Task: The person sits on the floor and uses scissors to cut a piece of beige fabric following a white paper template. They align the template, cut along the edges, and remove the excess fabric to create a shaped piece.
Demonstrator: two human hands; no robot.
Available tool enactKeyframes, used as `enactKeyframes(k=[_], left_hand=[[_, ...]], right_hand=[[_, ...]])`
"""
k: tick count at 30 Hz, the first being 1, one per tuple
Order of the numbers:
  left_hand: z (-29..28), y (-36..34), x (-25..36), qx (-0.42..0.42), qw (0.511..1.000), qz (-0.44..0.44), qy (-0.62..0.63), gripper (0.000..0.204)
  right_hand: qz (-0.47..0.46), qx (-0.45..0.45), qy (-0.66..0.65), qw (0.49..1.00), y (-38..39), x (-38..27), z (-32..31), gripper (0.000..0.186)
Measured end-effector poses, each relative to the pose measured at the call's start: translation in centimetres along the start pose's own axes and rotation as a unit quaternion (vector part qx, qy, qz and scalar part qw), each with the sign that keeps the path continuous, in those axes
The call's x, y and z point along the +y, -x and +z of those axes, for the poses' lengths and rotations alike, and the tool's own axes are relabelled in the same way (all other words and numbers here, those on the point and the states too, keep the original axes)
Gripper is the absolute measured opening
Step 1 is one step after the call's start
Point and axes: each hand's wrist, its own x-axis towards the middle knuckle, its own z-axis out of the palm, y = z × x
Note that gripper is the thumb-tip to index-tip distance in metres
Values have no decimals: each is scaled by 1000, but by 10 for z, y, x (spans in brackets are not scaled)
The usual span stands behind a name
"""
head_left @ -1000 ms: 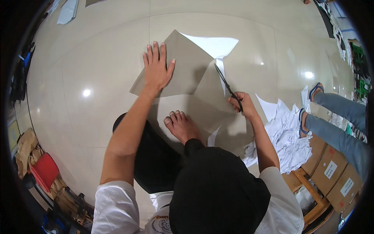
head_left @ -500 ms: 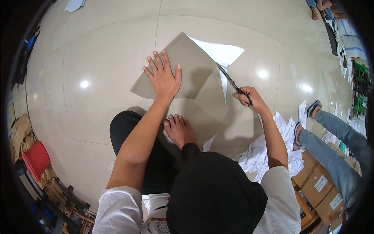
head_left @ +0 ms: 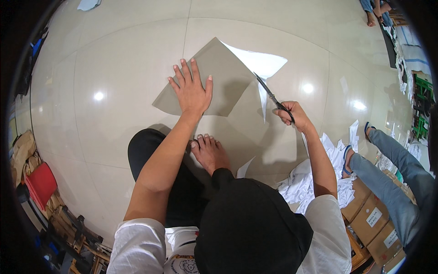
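Observation:
A grey-brown sheet lies flat on the tiled floor, one corner pointing away from me. My left hand rests on its left part, palm down with the fingers spread. In my right hand is a pair of black-handled scissors. Their tips meet the right edge of the sheet, and the blades look closed or nearly so. Beyond that edge a white piece juts out, with a narrow white strip hanging toward me. Whether the white piece is still joined to the sheet I cannot tell.
White scraps are heaped at my right. Past them stands another person in grey-blue trousers and sandals, beside brown cartons. A small white offcut lies near my bare foot. At far left is a red object.
My hands, the scissors and the sheet stay almost where they were. The other person's legs at the right have shifted slightly.

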Motion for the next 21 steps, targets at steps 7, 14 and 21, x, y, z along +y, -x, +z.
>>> enactKeyframes(k=[7, 14, 21], left_hand=[[3, 0, 0, 4, 1000, 2, -2, 85], [2, 0, 0, 3, 1000, 3, 1, 85], [1, 0, 2, 1, 1000, 1, -2, 85]], right_hand=[[-6, -1, 11, 1000, -2, 3, -4, 34], [-7, 8, 38, 999, -1, 2, -6, 38], [2, 3, 34, 999, 0, 0, -6, 40]])
